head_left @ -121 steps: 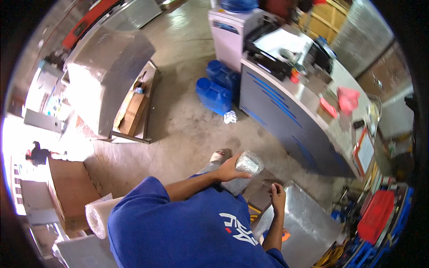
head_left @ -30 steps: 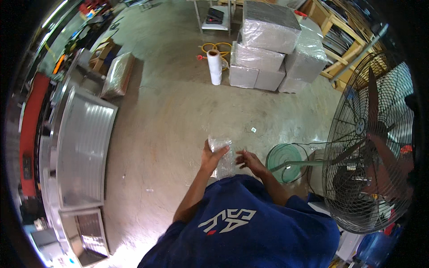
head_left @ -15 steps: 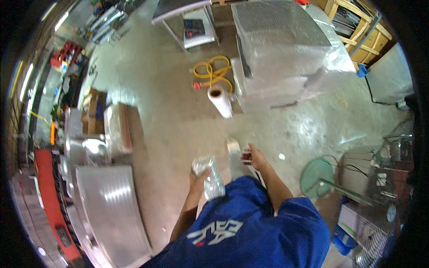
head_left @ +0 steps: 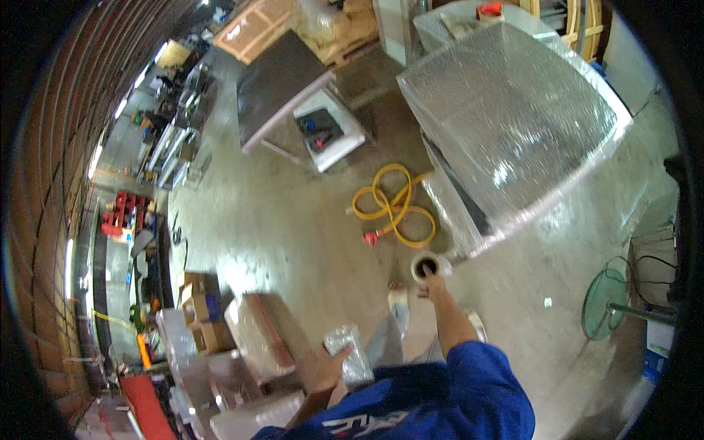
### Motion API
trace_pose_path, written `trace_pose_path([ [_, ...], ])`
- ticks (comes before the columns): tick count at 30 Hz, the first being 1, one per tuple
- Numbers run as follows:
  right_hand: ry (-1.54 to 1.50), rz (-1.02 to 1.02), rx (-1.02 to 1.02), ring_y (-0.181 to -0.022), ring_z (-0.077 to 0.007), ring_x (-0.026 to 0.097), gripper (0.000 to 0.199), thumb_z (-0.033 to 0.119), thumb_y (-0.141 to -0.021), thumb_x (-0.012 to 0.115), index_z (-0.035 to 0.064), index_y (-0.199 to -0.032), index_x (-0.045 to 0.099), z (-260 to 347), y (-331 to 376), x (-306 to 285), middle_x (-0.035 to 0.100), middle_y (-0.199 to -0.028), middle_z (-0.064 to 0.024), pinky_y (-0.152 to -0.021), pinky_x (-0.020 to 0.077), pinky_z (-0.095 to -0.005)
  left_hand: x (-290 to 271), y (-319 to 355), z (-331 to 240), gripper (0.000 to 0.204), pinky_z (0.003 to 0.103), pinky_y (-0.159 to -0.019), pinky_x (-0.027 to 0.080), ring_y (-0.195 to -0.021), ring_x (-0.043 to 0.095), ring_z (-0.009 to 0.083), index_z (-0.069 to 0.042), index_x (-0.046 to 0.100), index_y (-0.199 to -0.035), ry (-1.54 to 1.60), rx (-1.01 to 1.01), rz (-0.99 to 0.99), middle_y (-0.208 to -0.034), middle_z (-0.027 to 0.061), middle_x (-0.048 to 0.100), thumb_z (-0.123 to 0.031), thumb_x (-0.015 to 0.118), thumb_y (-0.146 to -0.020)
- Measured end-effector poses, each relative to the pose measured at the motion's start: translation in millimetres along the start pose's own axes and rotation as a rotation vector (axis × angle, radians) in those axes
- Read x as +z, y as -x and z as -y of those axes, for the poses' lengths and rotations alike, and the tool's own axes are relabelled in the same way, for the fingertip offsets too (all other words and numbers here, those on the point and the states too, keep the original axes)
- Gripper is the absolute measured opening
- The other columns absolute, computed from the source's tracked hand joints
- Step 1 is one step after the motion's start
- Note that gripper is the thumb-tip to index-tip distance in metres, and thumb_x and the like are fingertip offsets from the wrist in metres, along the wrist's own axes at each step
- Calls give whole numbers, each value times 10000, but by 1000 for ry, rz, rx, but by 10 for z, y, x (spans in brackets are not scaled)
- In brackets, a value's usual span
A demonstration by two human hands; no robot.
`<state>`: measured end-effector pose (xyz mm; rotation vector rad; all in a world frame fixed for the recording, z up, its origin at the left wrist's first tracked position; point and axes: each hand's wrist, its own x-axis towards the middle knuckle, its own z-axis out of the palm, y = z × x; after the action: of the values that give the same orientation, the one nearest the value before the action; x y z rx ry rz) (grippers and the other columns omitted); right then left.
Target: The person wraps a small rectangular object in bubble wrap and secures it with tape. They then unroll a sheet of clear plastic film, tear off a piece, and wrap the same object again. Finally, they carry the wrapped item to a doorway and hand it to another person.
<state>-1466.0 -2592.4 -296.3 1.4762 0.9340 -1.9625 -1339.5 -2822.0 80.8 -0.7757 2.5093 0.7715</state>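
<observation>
My left hand grips a clear, shiny packet that looks bubble-wrapped, holding it close to my body at the lower middle. My right hand reaches forward to a white roll of stretch film standing on the floor. A finger dips into the dark core of the roll while other fingers bend outside its near edge, so the hand closes on its rim. The lower part of the roll is hidden behind my hand and arm.
A film-wrapped large block stands right of the roll. A coiled yellow hose with a red end lies beyond it. A dark-topped table is farther off. Wrapped boxes stand left, a round green base right.
I have stepped forward toward the roll and the wrapped block. My right hand, free and with its fingers apart before, has come down onto the roll's core. My left hand keeps the packet.
</observation>
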Motion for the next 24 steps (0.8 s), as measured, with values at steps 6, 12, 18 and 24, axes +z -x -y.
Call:
trace_pose_path([
  [6, 1050, -222, -430, -944, -314, 706, 356, 241, -931, 626, 61, -1238, 642, -221, -1083, -477, 679, -1153, -196, -701, 596, -468, -778, -1209, 29, 608, 362, -889, 542, -1000, 669, 200, 16, 580, -1241, 422, 195, 120, -1097, 121, 704, -254, 870, -779],
  [12, 1470, -735, -781, -836, -376, 692, 351, 229, -888, 630, 21, -1166, 672, -343, -703, -379, 720, -932, -202, -757, 547, -513, -1962, -2342, 780, 606, 362, -896, 552, -1034, 673, 209, 0, 605, -1226, 585, 204, -60, -1126, 123, 704, -233, 900, -751],
  [18, 1081, -704, -931, -875, -286, 715, 532, 415, -837, 798, -88, -979, 696, 742, 1529, 768, 723, -874, -151, -783, 571, -470, -2687, -3777, 915, 726, 392, -971, 527, -1113, 658, 235, -9, 527, -1331, 652, 205, -59, -1225, 150, 672, -273, 895, -764],
  [24, 776, -612, -709, -941, -348, 677, 546, 302, -908, 711, -15, -1333, 580, 2441, 3446, 2204, 633, -1274, -256, -834, 548, -486, -3169, -5342, 755, 956, 424, -1030, 495, -1234, 600, 278, 19, 383, -1468, 562, 193, 122, -1348, 167, 613, -395, 885, -768],
])
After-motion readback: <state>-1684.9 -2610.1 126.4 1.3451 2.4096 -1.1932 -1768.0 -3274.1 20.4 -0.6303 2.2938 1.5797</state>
